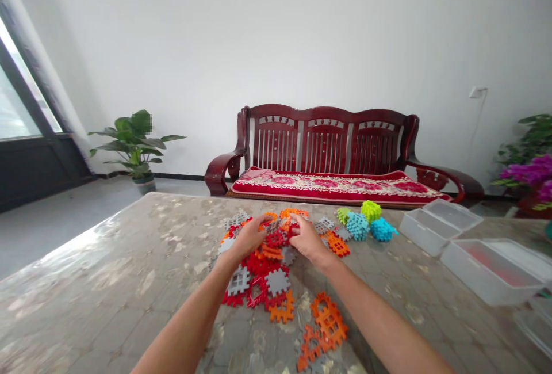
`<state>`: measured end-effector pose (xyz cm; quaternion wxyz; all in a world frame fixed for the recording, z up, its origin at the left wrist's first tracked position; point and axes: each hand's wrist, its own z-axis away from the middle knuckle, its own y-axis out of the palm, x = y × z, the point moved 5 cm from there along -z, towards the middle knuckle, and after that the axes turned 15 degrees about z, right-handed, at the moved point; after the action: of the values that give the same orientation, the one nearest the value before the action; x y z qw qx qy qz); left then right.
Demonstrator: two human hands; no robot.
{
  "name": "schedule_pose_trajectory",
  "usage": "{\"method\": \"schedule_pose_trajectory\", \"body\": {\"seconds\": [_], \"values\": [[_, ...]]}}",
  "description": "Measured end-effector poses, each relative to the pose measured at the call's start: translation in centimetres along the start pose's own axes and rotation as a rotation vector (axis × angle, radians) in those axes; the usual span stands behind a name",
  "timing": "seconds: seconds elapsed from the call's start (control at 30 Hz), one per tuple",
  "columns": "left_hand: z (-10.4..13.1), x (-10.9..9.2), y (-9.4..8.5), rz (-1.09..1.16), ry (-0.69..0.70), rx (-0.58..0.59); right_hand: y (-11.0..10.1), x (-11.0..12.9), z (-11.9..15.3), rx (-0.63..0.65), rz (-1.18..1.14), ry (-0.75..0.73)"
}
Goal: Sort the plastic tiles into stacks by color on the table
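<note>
A heap of flat interlocking toy tiles [277,282], with notched edges, in red, orange and grey, covers the middle of the table. At the heap's left far side, my left hand [251,236] reaches over the pieces with thumb and fingers apart. My right hand [307,240] is on the other side, its fingers parted and bent toward the pile, close to a red piece. Between both hands lie red and orange tiles; the fingertips partly hide what they touch. Nearer to me, orange tiles [331,321] lie apart, beside my right forearm.
Blue and green built shapes [357,226] stand right of the heap on the patterned tabletop [107,282]. Farther right are clear plastic boxes [470,270] with lids. Behind the table is a dark red wooden bench [323,138]; a potted plant [138,144] stands at left.
</note>
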<state>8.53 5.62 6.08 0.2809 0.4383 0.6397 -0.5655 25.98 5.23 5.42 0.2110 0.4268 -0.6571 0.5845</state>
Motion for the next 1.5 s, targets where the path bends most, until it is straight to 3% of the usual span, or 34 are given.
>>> {"method": "schedule_pose_trajectory", "body": {"seconds": [0.13,0.23,0.4,0.53,0.67,0.8,1.0,1.17,1.37,1.5], "values": [[3.2,0.4,-1.6,-0.233,0.106,0.017,-1.1,-1.1,2.7,0.000,0.119,0.090],[6.6,1.0,-1.7,-0.405,0.055,0.085,-0.7,-1.7,5.7,0.183,0.169,0.092],[11.4,1.5,0.4,-0.499,0.038,0.284,0.7,-1.0,9.2,0.478,0.406,-0.040],[12.7,1.1,2.3,-0.505,0.125,0.283,1.5,0.3,9.7,0.502,0.528,-0.073],[12.2,0.3,3.4,-0.517,0.198,0.237,2.1,0.8,9.4,0.386,0.509,-0.089],[11.3,-0.2,3.7,-0.506,0.226,0.212,2.1,0.4,9.0,0.285,0.348,-0.128],[10.5,-0.9,4.3,-0.411,0.245,0.136,1.2,0.1,8.2,0.255,-0.031,-0.082],[8.3,-2.3,4.6,-0.308,0.230,0.122,0.0,0.2,6.3,0.230,-0.171,-0.036],[4.2,-3.3,3.3,-0.323,0.215,0.040,-1.9,0.1,2.2,0.140,-0.050,0.006],[3.9,-3.2,2.5,-0.401,0.199,-0.098,-3.3,-2.2,0.7,0.071,0.125,0.030]]}}
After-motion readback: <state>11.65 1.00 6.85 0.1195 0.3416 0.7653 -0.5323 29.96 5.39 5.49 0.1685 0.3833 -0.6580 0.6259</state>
